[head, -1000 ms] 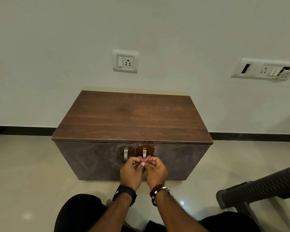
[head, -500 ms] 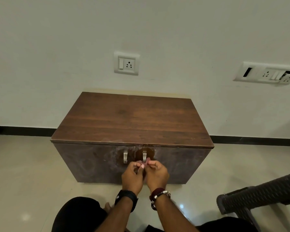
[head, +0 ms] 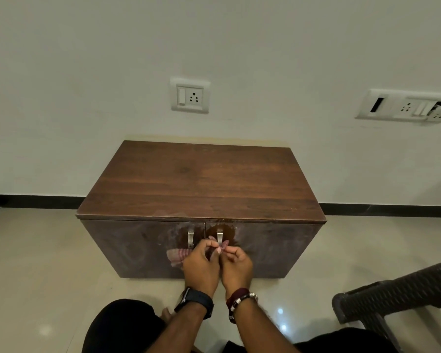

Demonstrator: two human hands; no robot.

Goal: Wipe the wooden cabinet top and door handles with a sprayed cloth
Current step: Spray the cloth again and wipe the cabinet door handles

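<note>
A low wooden cabinet [head: 201,182] stands against the wall, its dark top bare. Two metal door handles sit side by side on the front: the left handle [head: 190,238] and the right handle [head: 219,235]. My left hand [head: 200,268] and my right hand [head: 236,267] are together just below the right handle, both pinching a pinkish cloth [head: 176,256]. Part of the cloth sticks out to the left of my left hand and a bit shows between my fingertips. A damp brown patch surrounds the right handle.
A dark woven chair [head: 392,299] juts in at the lower right. Two socket plates [head: 190,95] [head: 405,105] are on the wall above. My knees [head: 120,324] are on the glossy tile floor in front of the cabinet.
The cloth has spread out and now shows to the left of my left hand. Both hands have stayed by the right handle.
</note>
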